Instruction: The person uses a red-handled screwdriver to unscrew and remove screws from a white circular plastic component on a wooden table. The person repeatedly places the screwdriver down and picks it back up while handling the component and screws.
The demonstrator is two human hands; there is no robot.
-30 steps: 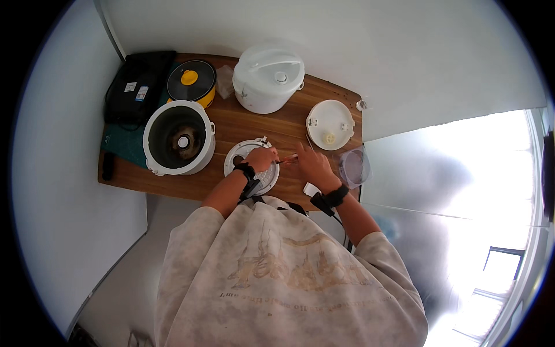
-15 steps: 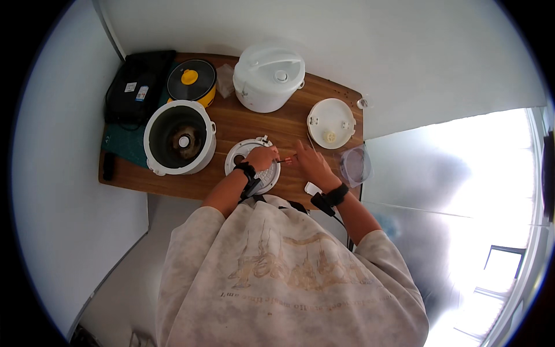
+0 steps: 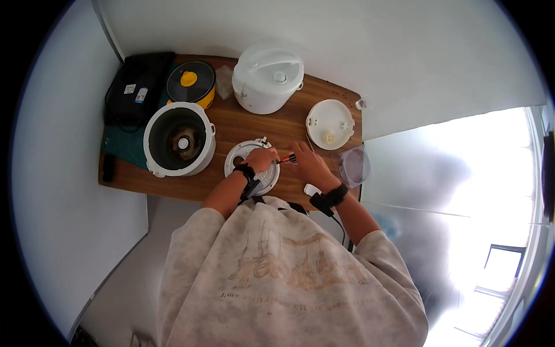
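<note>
My left hand is closed over the white round lid part at the front middle of the table; what its fingertips pinch is hidden. My right hand grips an orange-and-black screwdriver, whose tip reaches toward my left fingertips over that part. A small white piece lies beside my right wrist, and a clear plastic container stands just right of that hand.
A white cooker body stands on the left, a white lidded cooker at the back, a yellow pot and black appliance back left. A white round cover lies back right on the wooden table, against walls.
Both hands stay in nearly the same place. My right fingers and the screwdriver handle have shifted slightly, with more of the handle's black-and-orange pattern showing.
</note>
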